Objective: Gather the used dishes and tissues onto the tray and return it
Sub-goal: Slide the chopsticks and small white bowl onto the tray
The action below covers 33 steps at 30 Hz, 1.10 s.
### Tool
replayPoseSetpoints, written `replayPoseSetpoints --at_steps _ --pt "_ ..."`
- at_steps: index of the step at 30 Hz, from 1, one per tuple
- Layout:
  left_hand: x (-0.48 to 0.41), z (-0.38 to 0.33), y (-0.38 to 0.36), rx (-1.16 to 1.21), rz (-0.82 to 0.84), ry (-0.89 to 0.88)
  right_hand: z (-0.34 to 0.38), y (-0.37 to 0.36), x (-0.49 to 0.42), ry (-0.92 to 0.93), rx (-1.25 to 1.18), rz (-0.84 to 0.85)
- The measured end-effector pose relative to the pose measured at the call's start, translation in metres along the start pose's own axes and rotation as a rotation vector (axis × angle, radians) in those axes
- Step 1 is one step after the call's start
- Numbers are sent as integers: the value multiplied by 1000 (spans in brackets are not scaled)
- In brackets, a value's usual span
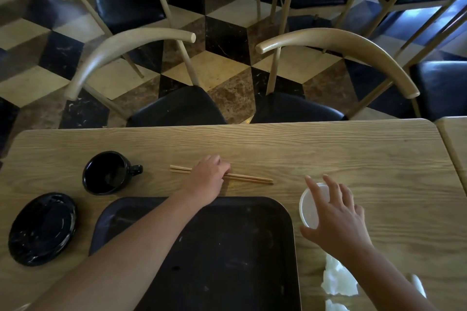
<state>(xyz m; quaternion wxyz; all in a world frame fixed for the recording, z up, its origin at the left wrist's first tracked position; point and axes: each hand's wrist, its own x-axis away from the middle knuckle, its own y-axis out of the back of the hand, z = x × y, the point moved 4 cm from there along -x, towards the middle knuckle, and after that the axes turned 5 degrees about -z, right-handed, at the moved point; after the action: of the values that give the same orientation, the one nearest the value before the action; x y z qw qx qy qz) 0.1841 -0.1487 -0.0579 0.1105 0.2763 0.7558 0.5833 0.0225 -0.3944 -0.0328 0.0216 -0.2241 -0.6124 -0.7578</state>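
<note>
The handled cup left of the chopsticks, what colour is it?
The glossy handled cup is black, inside and outside. The head view, the only one, shows it clearly.

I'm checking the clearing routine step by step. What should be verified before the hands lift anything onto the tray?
1. Tray has bare room: ok.
2. Left hand on the chopsticks: ok; a firm pinch: cannot tell.
3. Right hand closed on the white cup: not ok, fingers spread above it.
4. Black mug and black plate out of both arms' way: ok.
5. Tissues gathered: not ok, lying on the table.
</note>
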Motion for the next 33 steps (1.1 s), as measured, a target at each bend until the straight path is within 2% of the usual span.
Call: replayPoseSetpoints --at_steps 9,15,20,33 --pt "-14 0 0 -49 59 -41 8 13 -21 -3 -5 -31" --pt "-17 -2 -1 -67 114 -93 12 16 -27 -31 34 4" --pt "-12 -6 2 -104 106 -149 13 15 -28 -52 31 49" --pt "4 -12 9 -181 56 -242 17 27 -22 -60 18 3"
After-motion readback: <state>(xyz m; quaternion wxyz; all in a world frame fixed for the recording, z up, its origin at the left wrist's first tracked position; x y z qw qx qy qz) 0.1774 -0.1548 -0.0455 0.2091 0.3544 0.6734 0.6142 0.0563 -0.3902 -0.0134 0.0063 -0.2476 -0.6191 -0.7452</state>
